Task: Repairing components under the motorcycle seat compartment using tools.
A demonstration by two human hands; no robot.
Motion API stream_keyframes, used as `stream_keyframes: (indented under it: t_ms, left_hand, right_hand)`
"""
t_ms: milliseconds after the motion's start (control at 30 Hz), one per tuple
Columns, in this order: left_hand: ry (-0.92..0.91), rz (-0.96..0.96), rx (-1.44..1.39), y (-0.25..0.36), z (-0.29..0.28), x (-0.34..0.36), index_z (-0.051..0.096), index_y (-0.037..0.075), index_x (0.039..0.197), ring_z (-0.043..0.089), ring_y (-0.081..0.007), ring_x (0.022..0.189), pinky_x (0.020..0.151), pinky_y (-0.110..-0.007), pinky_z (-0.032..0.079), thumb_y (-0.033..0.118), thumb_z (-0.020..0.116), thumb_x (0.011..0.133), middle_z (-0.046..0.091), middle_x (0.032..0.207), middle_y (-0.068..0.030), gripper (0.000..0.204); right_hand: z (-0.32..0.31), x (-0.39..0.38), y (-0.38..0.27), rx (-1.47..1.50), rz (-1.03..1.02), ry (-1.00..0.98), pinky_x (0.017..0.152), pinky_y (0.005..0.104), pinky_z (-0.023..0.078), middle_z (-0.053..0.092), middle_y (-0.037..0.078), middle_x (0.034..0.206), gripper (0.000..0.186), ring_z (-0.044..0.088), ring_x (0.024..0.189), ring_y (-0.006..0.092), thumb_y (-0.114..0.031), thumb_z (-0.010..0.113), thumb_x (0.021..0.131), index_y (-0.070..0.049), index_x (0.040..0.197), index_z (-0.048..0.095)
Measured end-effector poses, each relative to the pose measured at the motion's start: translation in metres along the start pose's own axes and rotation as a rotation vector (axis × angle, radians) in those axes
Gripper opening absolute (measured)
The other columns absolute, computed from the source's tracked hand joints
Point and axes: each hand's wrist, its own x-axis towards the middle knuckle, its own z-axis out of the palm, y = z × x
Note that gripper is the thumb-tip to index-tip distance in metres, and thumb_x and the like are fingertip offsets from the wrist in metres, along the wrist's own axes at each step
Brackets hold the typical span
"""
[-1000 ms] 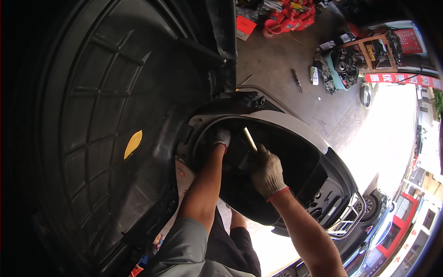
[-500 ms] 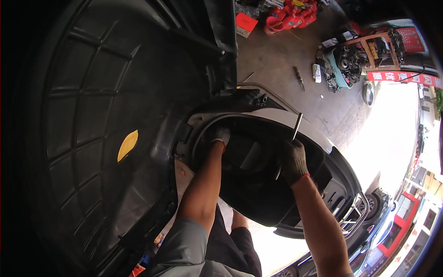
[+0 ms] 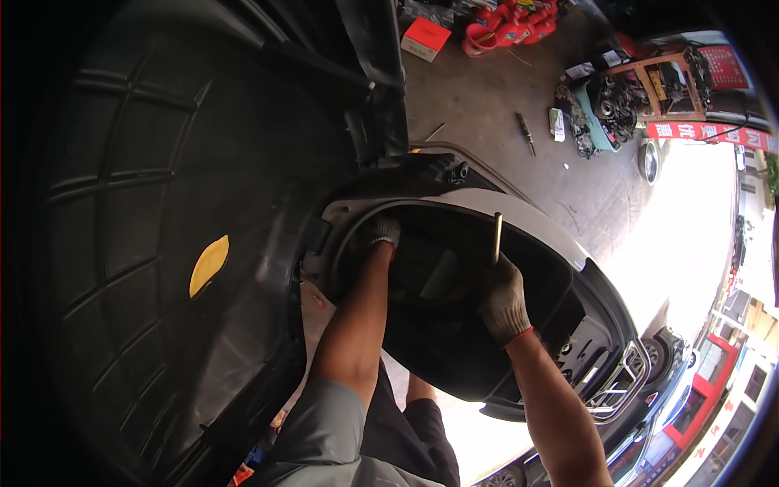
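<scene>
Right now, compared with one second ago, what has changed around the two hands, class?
The gloved right hand has moved rightward across the storage compartment; its metal rod, which leaned left, now points nearly straight up in the picture. Nothing was visibly taken up or let go. The gloved left hand stays inside the compartment's left end.

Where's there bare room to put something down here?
The concrete floor between the red-topped box and the dark rod-shaped part looks bare. It is crowded by the red containers and the teal bin. Inside the black compartment, the left hand and right hand, gripping a metal bar, take up room; the bottom is too dark to judge.
</scene>
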Motion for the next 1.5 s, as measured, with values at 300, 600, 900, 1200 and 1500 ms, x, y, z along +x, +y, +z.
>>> stream_keyframes:
  t_ms: [300,600,900,1200,1500]
  left_hand:
    - [-0.148,0.097,0.157,-0.014,0.034,0.014,0.069,0.008,0.108,0.068,-0.0272,0.094,0.082,-0.042,0.053,0.017,0.048,0.091,0.068,0.108,-0.0130,0.029]
    - [-0.201,0.145,0.200,-0.022,0.046,0.015,0.069,0.009,0.106,0.068,-0.0271,0.094,0.082,-0.042,0.053,0.016,0.048,0.091,0.068,0.107,-0.0136,0.028]
    - [-0.128,-0.170,-0.313,-0.002,-0.023,0.005,0.065,0.009,0.114,0.061,-0.0382,0.103,0.088,-0.046,0.049,0.040,0.054,0.087,0.063,0.116,-0.0188,0.042]
    - [0.079,-0.179,-0.209,0.001,-0.017,-0.006,0.064,0.008,0.114,0.062,-0.0370,0.102,0.088,-0.045,0.049,0.039,0.054,0.088,0.064,0.114,-0.0191,0.042]
    - [0.127,-0.411,-0.408,0.018,-0.007,-0.044,0.053,0.003,0.126,0.055,-0.0349,0.115,0.097,-0.045,0.042,0.037,0.051,0.090,0.054,0.127,-0.0232,0.049]
  right_hand:
    - [0.025,-0.030,-0.019,-0.591,-0.115,-0.205,0.068,0.0462,0.054,0.065,0.023,0.086,0.023,0.065,0.080,0.0405,-0.015,0.054,0.088,0.000,0.106,0.056]
    - [0.041,-0.045,-0.004,-0.638,-0.231,-0.182,0.065,0.0455,0.055,0.064,0.021,0.089,0.026,0.066,0.078,0.0392,-0.013,0.055,0.084,-0.001,0.108,0.055]
    - [0.038,-0.023,-0.040,-0.766,-0.209,-0.284,0.063,0.0469,0.054,0.064,0.021,0.085,0.020,0.066,0.077,0.0394,-0.015,0.056,0.085,0.000,0.098,0.052]
    - [0.032,-0.016,-0.046,-0.844,-0.309,-0.339,0.060,0.0457,0.054,0.064,0.022,0.078,0.026,0.066,0.072,0.0387,-0.018,0.057,0.087,0.004,0.099,0.051]
    - [0.030,0.000,-0.064,-0.591,-0.135,-0.168,0.067,0.0507,0.049,0.063,0.026,0.081,0.023,0.062,0.081,0.0438,-0.020,0.053,0.090,0.002,0.096,0.054]
